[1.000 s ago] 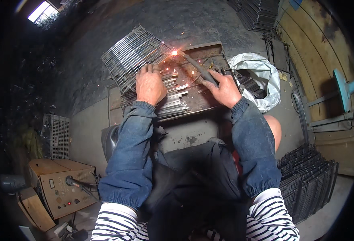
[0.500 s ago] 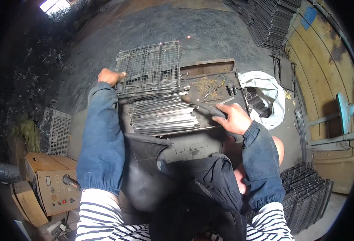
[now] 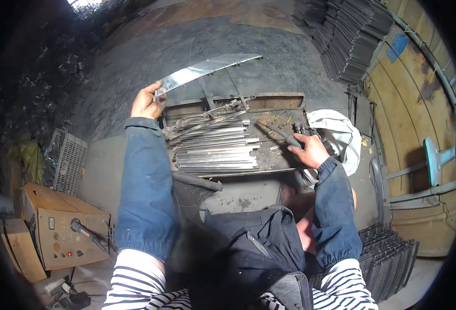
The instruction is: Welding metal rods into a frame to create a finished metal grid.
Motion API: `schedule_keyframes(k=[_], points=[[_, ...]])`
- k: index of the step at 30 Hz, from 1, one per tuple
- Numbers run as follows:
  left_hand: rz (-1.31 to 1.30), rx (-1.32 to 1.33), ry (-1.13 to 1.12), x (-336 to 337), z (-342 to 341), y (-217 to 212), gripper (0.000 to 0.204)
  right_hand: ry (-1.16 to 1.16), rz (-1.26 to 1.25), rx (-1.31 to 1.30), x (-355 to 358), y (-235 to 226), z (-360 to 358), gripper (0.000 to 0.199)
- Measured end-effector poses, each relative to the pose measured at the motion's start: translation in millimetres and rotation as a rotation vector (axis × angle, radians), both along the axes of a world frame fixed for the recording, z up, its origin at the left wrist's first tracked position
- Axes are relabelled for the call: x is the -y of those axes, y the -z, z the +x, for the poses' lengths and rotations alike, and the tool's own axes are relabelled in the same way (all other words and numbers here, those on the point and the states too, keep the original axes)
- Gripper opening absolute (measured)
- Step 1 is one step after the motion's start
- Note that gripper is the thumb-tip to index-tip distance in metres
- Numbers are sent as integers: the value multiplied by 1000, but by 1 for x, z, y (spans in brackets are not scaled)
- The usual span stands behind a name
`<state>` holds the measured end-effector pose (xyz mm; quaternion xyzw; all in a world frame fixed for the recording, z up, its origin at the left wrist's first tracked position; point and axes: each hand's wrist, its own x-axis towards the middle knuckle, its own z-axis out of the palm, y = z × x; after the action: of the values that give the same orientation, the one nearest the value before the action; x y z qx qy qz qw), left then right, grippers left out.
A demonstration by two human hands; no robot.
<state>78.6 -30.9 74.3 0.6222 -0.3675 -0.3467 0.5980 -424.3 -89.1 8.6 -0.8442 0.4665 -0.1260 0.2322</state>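
Note:
My left hand [image 3: 148, 102] grips the near left corner of a wire mesh panel [image 3: 207, 70], which is raised off the bench and tilted almost edge-on. My right hand [image 3: 309, 151] is wrapped round the dark handle of what looks like a welding torch [image 3: 278, 134]. Its brownish end points up and left, over the bench top. Between my hands, a pile of shiny flat metal strips [image 3: 215, 157] lies side by side on the low metal bench [image 3: 282, 164]. Behind the strips, below the panel, is a bar-built metal fixture [image 3: 207, 114].
A white sack [image 3: 341, 129] stands right of the bench. Stacked dark mesh panels are at the far right [image 3: 349, 44] and near right [image 3: 388, 258]. An orange-brown power unit [image 3: 65, 232] with a cable sits at lower left, below a pale plastic crate [image 3: 70, 163].
My left hand has lifted the mesh panel off the fixture and tipped it from lying flat to nearly edge-on. My right hand has shifted slightly right with the torch. The head view has turned slightly.

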Motion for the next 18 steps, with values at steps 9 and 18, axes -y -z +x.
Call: schedule_keyframes(k=[9,18], points=[[-190,-777,92,-109,-197,9,22,136,-156,637,4,-70,53,112],[139,-1148,351,-179,-285,34,25,-21,-738,378,-24,-113,7,41]])
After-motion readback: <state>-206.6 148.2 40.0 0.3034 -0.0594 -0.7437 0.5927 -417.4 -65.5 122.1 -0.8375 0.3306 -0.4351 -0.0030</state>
